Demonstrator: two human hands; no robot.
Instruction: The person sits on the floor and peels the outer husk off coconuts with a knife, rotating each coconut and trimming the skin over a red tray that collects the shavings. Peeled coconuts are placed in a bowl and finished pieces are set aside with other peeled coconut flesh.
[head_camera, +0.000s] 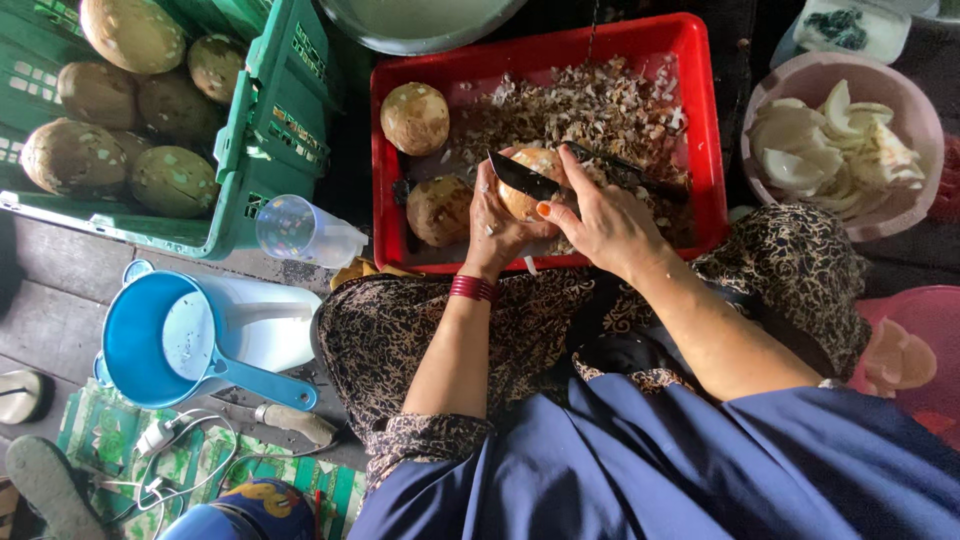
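**Peeling coconuts over the red tray**

Far to the left of the red tray stands a green plastic crate holding a pile of brown, partly pared coconuts. Below the crate, a blue dipper rests in a white jug, its handle pointing toward the tray. Between the crate and the tray lies a clear plastic cup on its side. Below the dipper a wooden-handled tool lies on the boards.

Inside the red tray, on its left side, sit two pared coconuts, one near the top and one lower down. Brown shavings cover the tray's middle and right part. A long dark blade lies across the shavings.

Over the tray's near edge, the left hand, with red bangles at the wrist, is clasped around a small coconut, cradling it from below. The right hand is closed on a dark knife, thumb pressed by the blade, which lies across the coconut's top.

Above the tray is the rim of a metal basin. To the right of the tray a pink bowl holds white coconut pieces. Lower right of the tray, a red bowl holds more pale pieces.
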